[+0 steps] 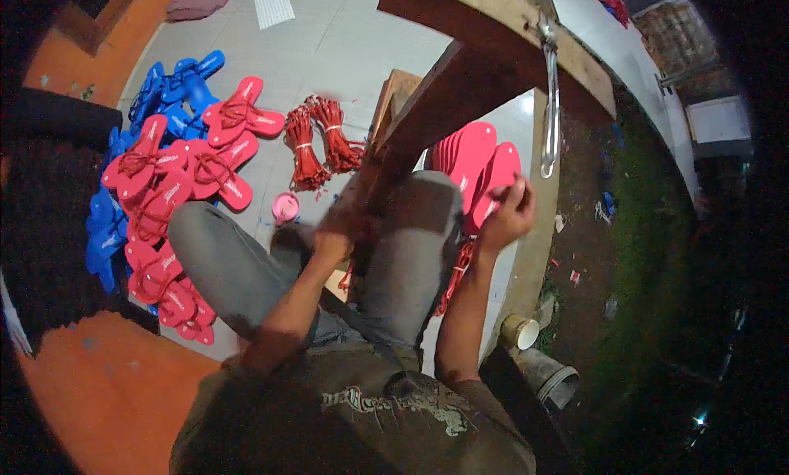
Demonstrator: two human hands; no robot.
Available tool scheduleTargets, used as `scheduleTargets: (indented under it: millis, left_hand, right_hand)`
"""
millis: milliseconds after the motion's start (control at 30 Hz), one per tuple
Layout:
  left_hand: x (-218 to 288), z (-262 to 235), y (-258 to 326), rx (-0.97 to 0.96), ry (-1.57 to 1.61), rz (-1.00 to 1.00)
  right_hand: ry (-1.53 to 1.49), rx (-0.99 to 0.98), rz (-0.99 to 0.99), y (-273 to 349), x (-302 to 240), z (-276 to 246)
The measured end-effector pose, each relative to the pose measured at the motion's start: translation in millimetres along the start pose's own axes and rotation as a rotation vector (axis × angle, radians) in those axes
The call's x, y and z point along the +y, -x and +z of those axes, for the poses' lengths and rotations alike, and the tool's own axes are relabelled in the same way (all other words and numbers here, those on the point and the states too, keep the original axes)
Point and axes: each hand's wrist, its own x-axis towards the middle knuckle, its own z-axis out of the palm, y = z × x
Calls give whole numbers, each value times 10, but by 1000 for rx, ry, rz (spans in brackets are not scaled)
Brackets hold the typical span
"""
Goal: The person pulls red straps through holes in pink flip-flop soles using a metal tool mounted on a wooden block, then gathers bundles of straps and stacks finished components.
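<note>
My right hand (509,219) is raised beside a row of pink sandal soles (467,159), its fingers curled in. Whatever it may hold is too small to make out. My left hand (335,241) reaches between my knees toward the foot of the wooden stand (444,85); shadow hides its fingers. Bundles of red sandal straps (304,159) lie on the floor ahead of it, near a small pink cup (285,206). More red straps (457,278) lie by my right thigh. On the stand's top beam rests a long metal tool (551,105).
Heaped at the left are pink flip-flops (156,200) with red straps and blue flip-flops (103,228). A white sheet (273,5) lies at the far side. The tiled floor ends at a ledge on the right, where a pale cup (521,332) and a grey bucket (559,386) stand.
</note>
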Motion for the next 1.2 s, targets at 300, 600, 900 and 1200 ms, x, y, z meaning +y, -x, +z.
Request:
scheduleTargets:
  millis: [300,600,900,1200]
  left_hand:
    - [95,-919,-32,-131,5,-279]
    - [988,-1184,-204,-40,760,-48]
    - [1348,-1519,-28,-100,822,300]
    - [1633,-2296,-196,90,699,989]
  right_hand:
    - [977,-437,123,-478,1620,308]
    - [497,-444,236,-3,457,-293]
    - [-226,-620,204,510,-687,-302]
    - [-499,-794,-429,69,-1238,-140]
